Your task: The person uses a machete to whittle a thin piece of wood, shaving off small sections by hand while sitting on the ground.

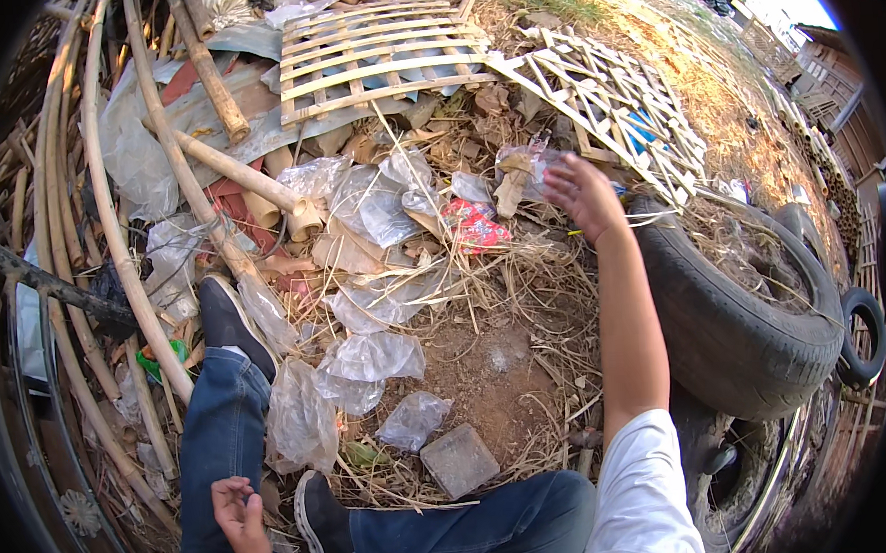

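Bare dirt open btwn hands, tyre blocks R, bamboo poles block L

Earthen ground (dusty) beneath clear plastic bags, straw, grey block.

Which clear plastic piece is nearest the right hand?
The crumpled clear plastic beside the right hand, above and right of the red wrapper; the other clear pieces lie farther left.
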The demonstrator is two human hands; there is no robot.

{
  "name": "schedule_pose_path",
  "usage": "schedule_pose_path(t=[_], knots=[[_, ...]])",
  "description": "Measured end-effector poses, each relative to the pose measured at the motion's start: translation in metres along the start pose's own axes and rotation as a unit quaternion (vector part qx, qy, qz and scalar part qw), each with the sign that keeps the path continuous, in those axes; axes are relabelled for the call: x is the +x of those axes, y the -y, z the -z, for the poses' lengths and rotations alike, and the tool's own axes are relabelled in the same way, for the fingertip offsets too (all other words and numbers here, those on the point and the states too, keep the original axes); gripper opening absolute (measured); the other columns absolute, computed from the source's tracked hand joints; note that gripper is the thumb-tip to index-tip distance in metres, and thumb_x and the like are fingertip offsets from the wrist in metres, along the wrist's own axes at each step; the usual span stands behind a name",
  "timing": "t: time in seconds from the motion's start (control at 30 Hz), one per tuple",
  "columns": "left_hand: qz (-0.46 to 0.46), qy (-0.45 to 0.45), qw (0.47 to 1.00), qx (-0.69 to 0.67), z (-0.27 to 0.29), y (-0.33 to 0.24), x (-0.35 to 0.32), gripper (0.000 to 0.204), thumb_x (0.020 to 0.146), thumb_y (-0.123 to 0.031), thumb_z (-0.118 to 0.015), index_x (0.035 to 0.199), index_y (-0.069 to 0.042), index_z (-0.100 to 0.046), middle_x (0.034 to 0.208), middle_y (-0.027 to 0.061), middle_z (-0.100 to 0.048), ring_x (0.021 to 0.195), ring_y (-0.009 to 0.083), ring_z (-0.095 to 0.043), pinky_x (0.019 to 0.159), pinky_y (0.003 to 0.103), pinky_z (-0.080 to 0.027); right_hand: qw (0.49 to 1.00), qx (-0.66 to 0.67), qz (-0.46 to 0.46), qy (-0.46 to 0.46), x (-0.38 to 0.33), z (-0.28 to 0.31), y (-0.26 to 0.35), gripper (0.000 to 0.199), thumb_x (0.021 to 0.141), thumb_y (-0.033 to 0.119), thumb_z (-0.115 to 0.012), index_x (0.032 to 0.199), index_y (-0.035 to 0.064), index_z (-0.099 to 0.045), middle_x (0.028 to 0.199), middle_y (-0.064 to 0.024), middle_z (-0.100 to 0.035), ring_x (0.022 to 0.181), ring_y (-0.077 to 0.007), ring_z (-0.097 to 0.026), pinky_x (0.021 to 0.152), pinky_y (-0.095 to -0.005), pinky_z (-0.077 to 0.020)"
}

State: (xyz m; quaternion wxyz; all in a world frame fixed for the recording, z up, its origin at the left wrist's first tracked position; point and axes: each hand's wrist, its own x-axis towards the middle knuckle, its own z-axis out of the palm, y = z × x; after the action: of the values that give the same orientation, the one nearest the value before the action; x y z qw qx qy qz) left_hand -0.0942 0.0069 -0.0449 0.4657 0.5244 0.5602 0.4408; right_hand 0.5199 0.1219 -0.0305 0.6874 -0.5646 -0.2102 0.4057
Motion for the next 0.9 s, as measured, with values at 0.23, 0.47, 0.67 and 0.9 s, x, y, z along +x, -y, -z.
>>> schedule_pose_path(t=[0.23,0.47,0.67,0.9], knots=[[-0.045,0.079,0.993,-0.07,-0.017,-0.017,-0.031,0.029,0.077,0.0,-0.063,0.103,-0.002,-0.051,0.102,0.007,-0.051,0.093,0.0146,-0.048,0.09,0.028,-0.038,0.989,-0.069,-0.081,0.108,-0.278,0.013,-0.016,0.052,0.093,0.026,-0.06,0.135,0.0012,-0.042,0.127,-0.0155,-0.052,0.112,-0.0225,-0.056,0.092,-0.0358,-0.0489],[-0.096,0.23,0.959,-0.137,-0.068,-0.068,-0.064,0.029,0.078,0.0,-0.063,0.105,-0.002,-0.051,0.1,0.0055,-0.05,0.093,0.014,-0.048,0.09,0.028,-0.038,0.985,-0.109,-0.043,-0.127,-0.527,0.109,0.028,0.05,0.089,0.012,-0.062,0.133,-0.0004,-0.042,0.125,-0.0142,-0.053,0.107,-0.022,-0.059,0.089,-0.0339,-0.0503],[-0.179,0.365,0.911,-0.068,-0.137,-0.103,-0.141,0.029,0.078,-0.003,-0.063,0.105,-0.002,-0.051,0.101,0.0055,-0.049,0.093,0.0159,-0.048,0.09,0.03,-0.038,0.912,-0.185,0.116,-0.348,-0.649,0.188,0.068,0.046,0.088,0.014,-0.065,0.128,-0.0022,-0.047,0.122,-0.0123,-0.053,0.106,-0.0194,-0.057,0.089,-0.031,-0.0478],[-0.27,0.528,0.793,0.141,-0.151,-0.09,-0.241,0.033,0.072,-0.005,-0.068,0.103,-0.003,-0.056,0.099,0.01,-0.053,0.092,0.0231,-0.051,0.088,0.033,-0.04,0.633,-0.498,0.026,-0.592,-0.719,0.325,0.052,0.055,0.082,0.026,-0.071,0.125,-0.0014,-0.05,0.12,-0.021,-0.057,0.11,-0.0341,-0.057,0.092,-0.0425,-0.0457]])
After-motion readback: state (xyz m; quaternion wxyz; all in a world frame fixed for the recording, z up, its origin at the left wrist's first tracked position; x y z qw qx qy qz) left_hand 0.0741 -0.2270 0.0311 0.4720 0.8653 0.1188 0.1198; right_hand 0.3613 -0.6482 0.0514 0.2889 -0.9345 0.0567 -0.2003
